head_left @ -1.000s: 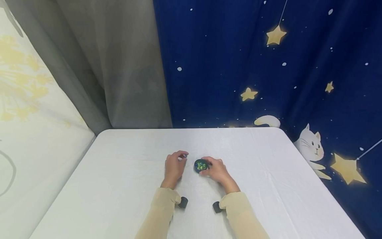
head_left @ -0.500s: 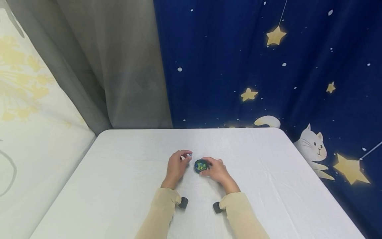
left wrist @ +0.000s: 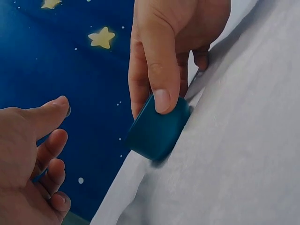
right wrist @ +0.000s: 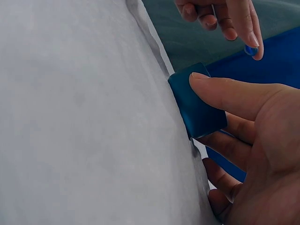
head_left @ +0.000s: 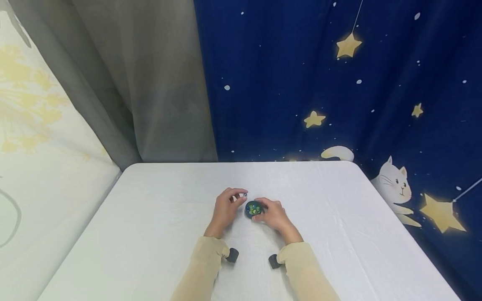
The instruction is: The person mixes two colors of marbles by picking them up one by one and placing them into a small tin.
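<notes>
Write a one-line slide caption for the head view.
Right hand grips a small blue cup of beads on the white table while the left hand pinches one small bead beside it.

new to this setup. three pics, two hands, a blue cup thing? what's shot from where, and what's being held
No machine here: a person works with bare hands and wears three cameras. The wide picture comes from the head, looking down at a white table. The two close-ups come from cameras on the wrists, the dark lumps at the sleeve cuffs.

The right hand grips a small dark-blue round dish standing on the table, thumb against its wall. Inside it lie small green and blue beads. The left hand pinches one small blue bead between thumb and forefinger, just beside the dish. Behind the table hang a grey curtain and a blue starry cloth.
</notes>
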{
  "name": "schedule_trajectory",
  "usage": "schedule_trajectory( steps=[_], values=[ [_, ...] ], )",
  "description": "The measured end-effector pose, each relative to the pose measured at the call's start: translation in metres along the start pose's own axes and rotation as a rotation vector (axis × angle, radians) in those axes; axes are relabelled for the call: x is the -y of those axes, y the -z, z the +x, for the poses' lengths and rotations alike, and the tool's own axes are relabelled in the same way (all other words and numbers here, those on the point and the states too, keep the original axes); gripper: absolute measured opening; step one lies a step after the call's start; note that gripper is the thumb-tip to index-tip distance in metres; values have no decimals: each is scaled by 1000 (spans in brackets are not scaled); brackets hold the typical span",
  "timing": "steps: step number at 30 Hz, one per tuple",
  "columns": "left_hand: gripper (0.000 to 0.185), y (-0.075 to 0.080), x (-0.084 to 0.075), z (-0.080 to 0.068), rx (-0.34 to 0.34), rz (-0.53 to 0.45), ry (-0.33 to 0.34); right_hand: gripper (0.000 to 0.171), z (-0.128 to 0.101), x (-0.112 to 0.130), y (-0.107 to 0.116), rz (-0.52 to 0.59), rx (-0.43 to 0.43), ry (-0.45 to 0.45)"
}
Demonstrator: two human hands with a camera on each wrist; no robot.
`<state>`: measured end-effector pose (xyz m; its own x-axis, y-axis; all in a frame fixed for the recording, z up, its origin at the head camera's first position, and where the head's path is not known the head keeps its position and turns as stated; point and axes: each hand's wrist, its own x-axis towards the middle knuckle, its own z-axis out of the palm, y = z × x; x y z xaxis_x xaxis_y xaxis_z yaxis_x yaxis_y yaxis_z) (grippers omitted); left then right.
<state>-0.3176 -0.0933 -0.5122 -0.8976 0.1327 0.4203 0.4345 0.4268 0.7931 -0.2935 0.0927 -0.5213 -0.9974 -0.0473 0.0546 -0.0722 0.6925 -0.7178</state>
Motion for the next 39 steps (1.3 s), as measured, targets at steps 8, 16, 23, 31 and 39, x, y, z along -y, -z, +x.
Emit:
schedule_trajectory(
  steps=[8, 16, 23, 31, 39],
  values=[
    [19, -3, -7, 0, 35, -2, -4, 59, 0, 0, 0, -17, 2, 9],
    [21, -5, -12, -1, 48, 40, -22, 60, 0, 1, 0, -27, 7, -6],
    [25, -7, -12, 0, 58, 60, -66, 61, 0, 2, 0, -29, 3, 3],
    [26, -3, -13, 0, 34, 87, -29, 60, 0, 2, 0, -22, 1, -2],
    [27, 3, -4, 1, 27, 174, -35, 59, 1, 1, -1, -12, 4, -16]
  ],
)
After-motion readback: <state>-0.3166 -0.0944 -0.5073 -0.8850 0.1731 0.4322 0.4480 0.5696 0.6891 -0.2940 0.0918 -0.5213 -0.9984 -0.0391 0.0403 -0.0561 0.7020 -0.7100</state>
